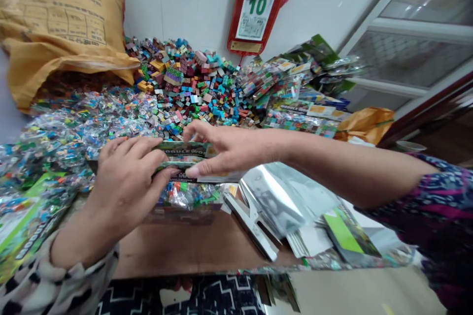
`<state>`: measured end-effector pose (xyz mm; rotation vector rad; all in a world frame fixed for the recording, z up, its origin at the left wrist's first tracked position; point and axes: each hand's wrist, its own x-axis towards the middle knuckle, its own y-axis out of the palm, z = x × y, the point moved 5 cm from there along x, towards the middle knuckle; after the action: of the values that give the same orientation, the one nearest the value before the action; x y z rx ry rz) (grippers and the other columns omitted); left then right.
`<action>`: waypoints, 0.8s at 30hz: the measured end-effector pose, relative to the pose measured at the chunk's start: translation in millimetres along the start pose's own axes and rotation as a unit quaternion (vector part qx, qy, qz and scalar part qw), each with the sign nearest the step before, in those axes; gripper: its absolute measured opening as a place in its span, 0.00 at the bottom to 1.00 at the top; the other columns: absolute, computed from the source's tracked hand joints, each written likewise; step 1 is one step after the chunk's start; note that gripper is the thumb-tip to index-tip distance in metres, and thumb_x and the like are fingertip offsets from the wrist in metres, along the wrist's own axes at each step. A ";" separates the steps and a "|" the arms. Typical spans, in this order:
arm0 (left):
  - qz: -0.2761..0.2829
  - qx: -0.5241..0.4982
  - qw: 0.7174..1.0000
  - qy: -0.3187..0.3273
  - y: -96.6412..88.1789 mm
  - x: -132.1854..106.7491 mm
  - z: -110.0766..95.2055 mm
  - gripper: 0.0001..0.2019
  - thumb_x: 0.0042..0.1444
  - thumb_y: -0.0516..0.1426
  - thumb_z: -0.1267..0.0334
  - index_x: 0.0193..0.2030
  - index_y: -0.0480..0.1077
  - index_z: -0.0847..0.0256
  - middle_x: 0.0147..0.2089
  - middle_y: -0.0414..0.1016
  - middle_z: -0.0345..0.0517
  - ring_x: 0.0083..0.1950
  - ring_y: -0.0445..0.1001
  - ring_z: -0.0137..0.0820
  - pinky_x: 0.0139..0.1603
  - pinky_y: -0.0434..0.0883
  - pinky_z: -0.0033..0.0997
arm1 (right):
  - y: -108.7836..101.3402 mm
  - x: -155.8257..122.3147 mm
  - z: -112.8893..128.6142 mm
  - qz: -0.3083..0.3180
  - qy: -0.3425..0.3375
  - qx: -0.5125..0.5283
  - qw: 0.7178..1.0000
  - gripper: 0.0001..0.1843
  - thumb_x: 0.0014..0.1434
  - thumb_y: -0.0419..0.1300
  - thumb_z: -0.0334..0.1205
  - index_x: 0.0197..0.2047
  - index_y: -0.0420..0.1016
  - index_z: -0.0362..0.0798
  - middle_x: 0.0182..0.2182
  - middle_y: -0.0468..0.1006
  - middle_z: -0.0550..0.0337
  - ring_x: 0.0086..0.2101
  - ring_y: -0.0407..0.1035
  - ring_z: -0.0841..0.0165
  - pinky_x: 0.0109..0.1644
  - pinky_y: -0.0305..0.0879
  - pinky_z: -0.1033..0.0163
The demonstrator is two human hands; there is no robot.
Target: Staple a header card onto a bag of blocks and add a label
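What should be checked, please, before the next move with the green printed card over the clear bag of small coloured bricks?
1. Left hand on green printed header card: ok.
2. Right hand pinching the card's edge: ok.
3. Clear plastic bag of small coloured bricks beneath the card: ok.
4. Silver metal stapler lying beside the bag, untouched: ok.
5. Card folded squarely over bag: cannot tell.
6. Bag mouth closed: cannot tell.

Green header card [185, 150], yellow sack [62, 15], multicolour bricks [192, 83].

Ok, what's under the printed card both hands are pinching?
Under the printed card, a clear bag of small coloured bricks hangs below the left hand and right hand. The bag's top edge is hidden by fingers.
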<state>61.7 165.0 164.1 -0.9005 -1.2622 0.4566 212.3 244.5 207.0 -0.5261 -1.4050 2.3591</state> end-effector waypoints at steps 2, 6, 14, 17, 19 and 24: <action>0.017 0.000 1.000 -0.005 1.6 2.5 3.3 0.13 0.64 0.52 0.54 0.34 0.73 0.56 0.53 0.77 0.52 0.53 0.74 0.50 0.55 0.65 0.56 | 6.6 -5.2 4.5 0.014 0.007 -0.074 0.997 0.28 0.59 0.62 0.59 0.54 0.68 0.48 0.47 0.73 0.54 0.39 0.67 0.65 0.37 0.61 0.63; 0.030 0.013 0.999 0.015 5.9 10.2 9.7 0.14 0.62 0.53 0.52 0.32 0.76 0.56 0.53 0.77 0.52 0.50 0.74 0.48 0.51 0.66 0.52 | 13.9 1.1 10.4 0.012 0.064 -0.196 0.978 0.20 0.66 0.53 0.55 0.46 0.76 0.50 0.45 0.73 0.51 0.36 0.67 0.64 0.33 0.56 0.61; 0.089 -0.040 0.994 0.058 17.0 33.9 12.9 0.18 0.64 0.52 0.51 0.30 0.78 0.54 0.41 0.77 0.45 0.37 0.75 0.38 0.36 0.64 0.38 | 25.7 20.0 8.8 0.057 0.015 -0.198 0.978 0.16 0.70 0.49 0.42 0.49 0.75 0.45 0.41 0.76 0.51 0.36 0.65 0.65 0.39 0.60 0.60; 0.100 -0.012 0.995 0.009 16.4 35.3 8.8 0.17 0.63 0.53 0.50 0.32 0.79 0.54 0.41 0.77 0.44 0.36 0.74 0.37 0.33 0.62 0.35 | 25.5 20.3 8.5 0.035 0.007 -0.177 0.984 0.13 0.69 0.51 0.40 0.48 0.74 0.46 0.43 0.76 0.52 0.39 0.66 0.66 0.42 0.61 0.61; 0.136 0.000 0.991 -0.011 17.1 35.2 5.6 0.17 0.64 0.52 0.51 0.36 0.79 0.55 0.45 0.76 0.45 0.39 0.74 0.38 0.33 0.61 0.35 | 25.1 21.5 8.4 0.028 0.005 -0.184 0.983 0.10 0.67 0.53 0.36 0.48 0.74 0.46 0.44 0.76 0.53 0.40 0.66 0.66 0.42 0.60 0.62; 0.213 0.004 0.976 -0.029 19.0 39.3 2.5 0.18 0.68 0.49 0.53 0.45 0.77 0.58 0.51 0.76 0.48 0.49 0.73 0.40 0.42 0.64 0.35 | 21.2 26.5 -0.4 -0.007 0.008 -0.180 0.984 0.11 0.66 0.57 0.41 0.47 0.76 0.46 0.39 0.78 0.56 0.35 0.66 0.68 0.37 0.56 0.63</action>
<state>73.6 206.1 173.5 -1.1628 -1.1159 0.8317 187.2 247.7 184.4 -0.6241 -1.8322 2.0917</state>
